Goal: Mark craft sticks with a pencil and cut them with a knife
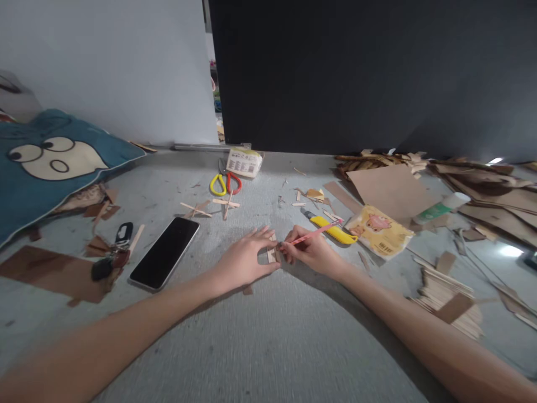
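In the middle of the grey tabletop, my left hand point(243, 257) presses a small pale wooden strip point(272, 254) against the surface, thumb at its near end and fingers at its far end. My right hand point(309, 252) is closed around a pink pencil point(319, 230), its tip hidden by the fingers beside the strip. Just beyond my right hand lies a yellow utility knife point(335, 229). A black-screened phone point(165, 253) rests to the left of my left hand. Crossed wooden sticks point(226, 205) lie farther off.
Scissors point(225, 183) and a white packet point(244, 163) sit at the back. To the right are a yellow tissue pack point(380, 232), a glue stick point(442, 208), cardboard point(392, 187) and a pile of sticks point(444, 296). Keys point(109, 260) and a blue cushion point(54, 168) are left.
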Motion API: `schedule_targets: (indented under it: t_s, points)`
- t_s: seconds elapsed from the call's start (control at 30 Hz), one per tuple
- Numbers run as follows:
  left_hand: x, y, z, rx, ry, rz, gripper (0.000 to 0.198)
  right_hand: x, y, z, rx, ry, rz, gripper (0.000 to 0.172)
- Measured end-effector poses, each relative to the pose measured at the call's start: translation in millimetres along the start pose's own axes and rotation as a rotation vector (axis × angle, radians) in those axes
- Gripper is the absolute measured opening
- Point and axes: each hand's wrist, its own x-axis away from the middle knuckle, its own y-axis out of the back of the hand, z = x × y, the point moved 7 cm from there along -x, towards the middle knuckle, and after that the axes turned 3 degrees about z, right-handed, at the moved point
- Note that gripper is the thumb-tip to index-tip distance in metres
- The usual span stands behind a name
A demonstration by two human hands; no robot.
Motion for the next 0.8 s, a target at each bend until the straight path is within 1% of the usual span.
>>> schedule_targets:
  t_s: [0.17, 0.37, 0.8]
  points:
    - [-0.1, -1.0, 0.5, -0.008, -0.012, -0.002, 0.047, 0.0, 0.6, -2.2, -0.006, -0.007, -0.006, 0.048]
    - [-0.5, -1.0, -0.9, 0.006, 0.009, 0.004, 0.047, 0.5, 1.6, -1.4, -0.015, -0.017, -0.025, 0.048]
    - [-0.3, -0.8, -0.8, 0.001, 0.005, 0.005, 0.048, 0.4, 0.6, -2.3, -0.024, -0.031, -0.024, 0.049]
